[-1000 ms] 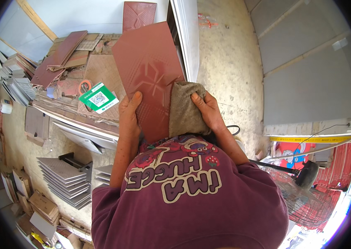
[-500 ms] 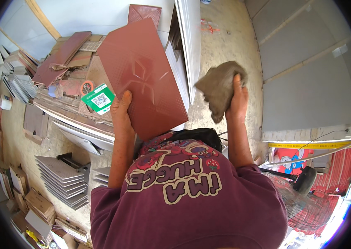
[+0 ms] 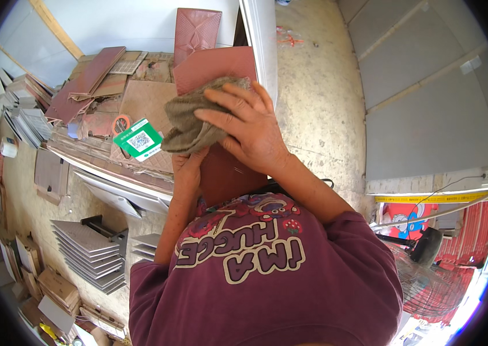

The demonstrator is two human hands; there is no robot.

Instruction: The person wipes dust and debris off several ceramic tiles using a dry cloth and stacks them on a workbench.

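A reddish-brown glazed tile (image 3: 221, 68) is held up in front of my body. My left hand (image 3: 188, 164) grips it at its lower left edge, partly hidden by the cloth. A grey-brown cloth (image 3: 193, 118) lies bunched across the tile's middle, covering much of its face. Over the cloth is my right hand (image 3: 250, 124), fingers spread out and pressing it against the tile. Left of the cloth, a green and white card with a square code (image 3: 138, 140) rests on the cluttered workbench (image 3: 146, 95).
Another red tile (image 3: 196, 32) leans against the back wall. Dusty boards and red tiles (image 3: 97, 72) lie on the bench, near an orange tape roll (image 3: 121, 123). A rack of grey tiles (image 3: 88, 254) stands lower left. A fan (image 3: 428, 277) is at lower right.
My right hand has brought the cloth leftward from beside the tile onto its face. The tile has tipped, its top edge now lower in view.
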